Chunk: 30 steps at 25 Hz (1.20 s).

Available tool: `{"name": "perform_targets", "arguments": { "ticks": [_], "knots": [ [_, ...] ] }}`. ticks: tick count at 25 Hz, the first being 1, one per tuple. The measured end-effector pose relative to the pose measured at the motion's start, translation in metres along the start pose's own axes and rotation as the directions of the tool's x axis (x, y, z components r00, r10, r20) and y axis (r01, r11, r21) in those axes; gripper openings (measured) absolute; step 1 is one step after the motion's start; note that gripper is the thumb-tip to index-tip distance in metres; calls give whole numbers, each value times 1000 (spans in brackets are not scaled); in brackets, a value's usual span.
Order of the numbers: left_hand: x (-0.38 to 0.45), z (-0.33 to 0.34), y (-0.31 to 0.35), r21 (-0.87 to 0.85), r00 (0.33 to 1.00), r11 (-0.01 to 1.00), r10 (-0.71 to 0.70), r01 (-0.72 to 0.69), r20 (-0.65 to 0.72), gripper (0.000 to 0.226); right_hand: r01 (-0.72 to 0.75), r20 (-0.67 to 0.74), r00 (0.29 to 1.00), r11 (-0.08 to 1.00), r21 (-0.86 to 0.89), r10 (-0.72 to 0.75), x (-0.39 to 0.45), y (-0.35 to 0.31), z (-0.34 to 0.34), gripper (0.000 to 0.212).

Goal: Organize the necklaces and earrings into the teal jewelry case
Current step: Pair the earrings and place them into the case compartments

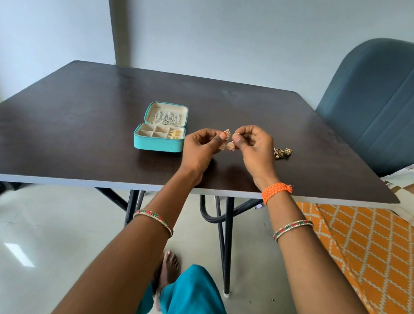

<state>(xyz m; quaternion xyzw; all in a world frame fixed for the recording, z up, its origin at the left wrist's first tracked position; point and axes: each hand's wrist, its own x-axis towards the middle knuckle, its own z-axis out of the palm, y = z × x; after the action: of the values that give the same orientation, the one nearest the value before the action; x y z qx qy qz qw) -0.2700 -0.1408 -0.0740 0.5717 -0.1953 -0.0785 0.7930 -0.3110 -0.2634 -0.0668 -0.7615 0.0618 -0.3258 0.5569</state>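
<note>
Left hand (202, 142) and right hand (252, 145) pinching gold earrings (228, 145) above table (68, 135), open teal case (160, 133) just left

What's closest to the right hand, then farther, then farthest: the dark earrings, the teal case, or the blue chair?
1. Dark earrings, on the table just right of the right hand.
2. Teal case, open, left past the left hand.
3. Blue chair, far right.

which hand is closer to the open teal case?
Left. The left hand sits just right of the teal case, nearly beside it; the right hand is farther right, past the earrings.
</note>
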Motion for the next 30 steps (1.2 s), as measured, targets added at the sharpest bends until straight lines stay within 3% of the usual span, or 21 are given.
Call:
{"name": "perform_targets", "arguments": {
  "ticks": [5,9,18,22,26,30],
  "knots": [
    [5,-16,-4,91,993,996,21,-10,-113,6,-60,70,996,997,55,56,8,0,17,20],
    [16,-17,-4,212,983,977,43,-4,-181,10,-119,18,993,988,94,118,12,13,23,24],
    [43,-19,-3,233,990,971,-18,51,-139,11,-244,11,970,968,66,244,40,15,30,26],
    [55,-20,-7,342,991,938,-22,66,-132,14,-261,54,964,965,-9,261,51,20,32,21],
    [64,-18,-11,551,989,832,20,64,-145,14,-269,82,958,959,-84,276,60,25,33,17],
    [66,-17,-11,571,986,816,14,86,-168,13,-285,62,956,957,-47,288,64,28,32,8]
  ]
}}
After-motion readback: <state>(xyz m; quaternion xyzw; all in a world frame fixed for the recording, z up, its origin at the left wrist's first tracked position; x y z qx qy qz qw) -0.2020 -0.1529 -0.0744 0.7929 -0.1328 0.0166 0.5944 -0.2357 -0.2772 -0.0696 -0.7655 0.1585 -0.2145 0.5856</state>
